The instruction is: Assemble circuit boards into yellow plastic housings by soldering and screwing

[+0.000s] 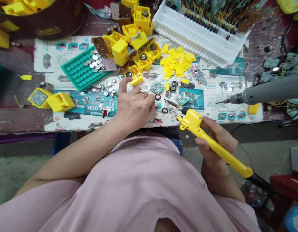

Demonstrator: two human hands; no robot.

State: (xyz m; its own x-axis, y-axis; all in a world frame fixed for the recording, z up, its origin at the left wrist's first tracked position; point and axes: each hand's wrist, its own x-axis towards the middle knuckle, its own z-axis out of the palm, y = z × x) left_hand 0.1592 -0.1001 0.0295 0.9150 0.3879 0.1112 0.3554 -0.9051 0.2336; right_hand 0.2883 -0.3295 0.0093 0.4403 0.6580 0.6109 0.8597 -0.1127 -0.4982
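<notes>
Left forearm slanting inward; left hand palm-down over tabletop, forefinger stretched near yellow housing, others curled, grip hidden. Right hand wrapped round yellow soldering iron, tip beside green circuit board.

Soldering iron right of tray

The soldering iron is yellow with a black tail; yellow too are the housings and tabs. The tray is green, the rack white, the screwdriver grey, the shirt plain pink, the cardboard printed teal-and-white, the tabletop maroon.
</notes>
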